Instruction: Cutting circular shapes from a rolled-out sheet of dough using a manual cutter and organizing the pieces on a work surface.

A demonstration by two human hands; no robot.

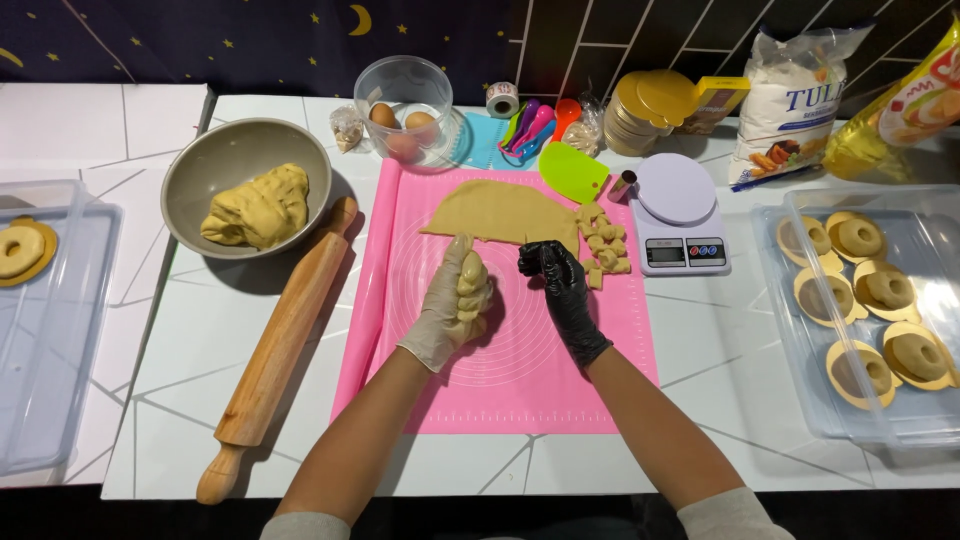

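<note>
My left hand, in a cream glove, is closed around a lump of yellow dough scraps above the pink silicone mat. My right hand, in a black glove, hovers just to the right of it with fingers curled and nothing visible in them. A rolled-out sheet of dough lies at the far part of the mat. Several small cut dough pieces sit by its right edge.
A wooden rolling pin lies left of the mat. A grey bowl holds more dough. A kitchen scale, green scraper, egg tub and flour bag stand behind. Clear trays with dough rings flank both sides.
</note>
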